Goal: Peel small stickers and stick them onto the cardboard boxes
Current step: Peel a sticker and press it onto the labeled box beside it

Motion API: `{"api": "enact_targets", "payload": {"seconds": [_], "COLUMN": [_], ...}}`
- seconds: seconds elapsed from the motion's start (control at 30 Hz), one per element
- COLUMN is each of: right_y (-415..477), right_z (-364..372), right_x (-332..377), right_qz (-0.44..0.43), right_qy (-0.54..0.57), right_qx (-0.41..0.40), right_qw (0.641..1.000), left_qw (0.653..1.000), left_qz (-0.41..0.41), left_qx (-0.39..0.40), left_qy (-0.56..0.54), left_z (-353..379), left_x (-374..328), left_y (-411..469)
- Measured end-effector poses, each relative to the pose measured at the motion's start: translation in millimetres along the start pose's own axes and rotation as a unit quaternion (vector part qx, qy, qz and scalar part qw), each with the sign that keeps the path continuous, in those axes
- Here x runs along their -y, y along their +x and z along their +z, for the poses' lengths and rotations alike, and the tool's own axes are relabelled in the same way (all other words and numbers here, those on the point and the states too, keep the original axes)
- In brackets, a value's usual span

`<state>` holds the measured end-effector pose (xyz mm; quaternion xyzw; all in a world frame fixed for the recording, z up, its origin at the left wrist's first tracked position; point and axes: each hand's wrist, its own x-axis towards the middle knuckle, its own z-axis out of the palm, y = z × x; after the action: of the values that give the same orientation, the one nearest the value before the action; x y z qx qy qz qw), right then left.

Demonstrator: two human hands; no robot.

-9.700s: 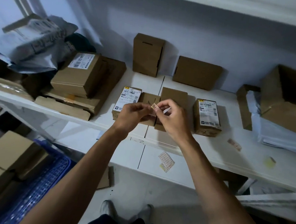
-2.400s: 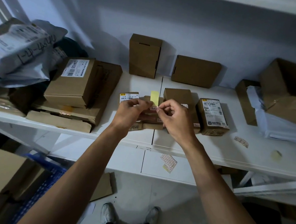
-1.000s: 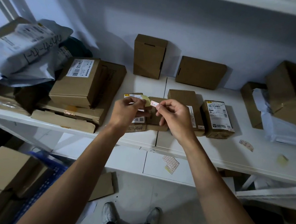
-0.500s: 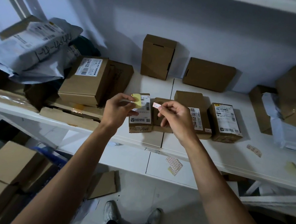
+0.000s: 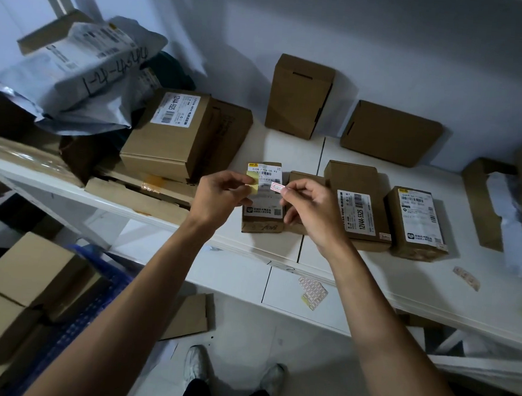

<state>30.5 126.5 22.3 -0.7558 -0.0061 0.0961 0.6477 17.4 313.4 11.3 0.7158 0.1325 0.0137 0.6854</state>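
Note:
My right hand [image 5: 311, 206] pinches a small white sticker with red print [image 5: 277, 187] between thumb and forefinger. My left hand [image 5: 219, 195] holds a yellow backing paper [image 5: 252, 181] just left of it. Both hover over a small labelled cardboard box [image 5: 263, 210] on the white shelf [image 5: 357, 266]. A plain small box [image 5: 304, 179] lies right of it, partly hidden by my right hand. Further right lie two more labelled boxes [image 5: 358, 217] [image 5: 418, 224].
A stack of larger boxes [image 5: 177, 139] and grey mailer bags [image 5: 86, 71] fills the shelf's left. Two plain boxes [image 5: 301, 95] [image 5: 391, 132] stand at the wall. A sticker strip [image 5: 465, 277] lies on the shelf at right, a sticker sheet [image 5: 312, 292] on the lower shelf.
The sticker has come off the backing paper; my hands have drawn apart, the left with the yellow backing, the right with the sticker. The view has shifted slightly left.

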Motion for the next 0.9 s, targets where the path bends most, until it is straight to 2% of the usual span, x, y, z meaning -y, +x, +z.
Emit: {"api": "enact_targets", "payload": {"seconds": [0.33, 0.53, 0.7, 0.9], "right_y": [7, 13, 16, 20], "right_z": [3, 4, 4, 8], "right_x": [-7, -10, -13, -16], "right_qz": [0.025, 0.031, 0.040, 0.052], "right_qy": [0.003, 0.007, 0.012, 0.009], "right_qx": [-0.003, -0.006, -0.003, 0.005], "right_qw": [1.000, 0.999, 0.999, 0.999], "left_qw": [0.999, 0.994, 0.985, 0.980], "left_qz": [0.014, 0.008, 0.043, 0.082], "left_qx": [-0.017, -0.006, 0.002, 0.030], "left_qy": [0.045, 0.113, 0.165, 0.177], "left_z": [-10, -15, -10, -1], "left_x": [19, 26, 22, 19], "left_y": [9, 19, 21, 22]}}
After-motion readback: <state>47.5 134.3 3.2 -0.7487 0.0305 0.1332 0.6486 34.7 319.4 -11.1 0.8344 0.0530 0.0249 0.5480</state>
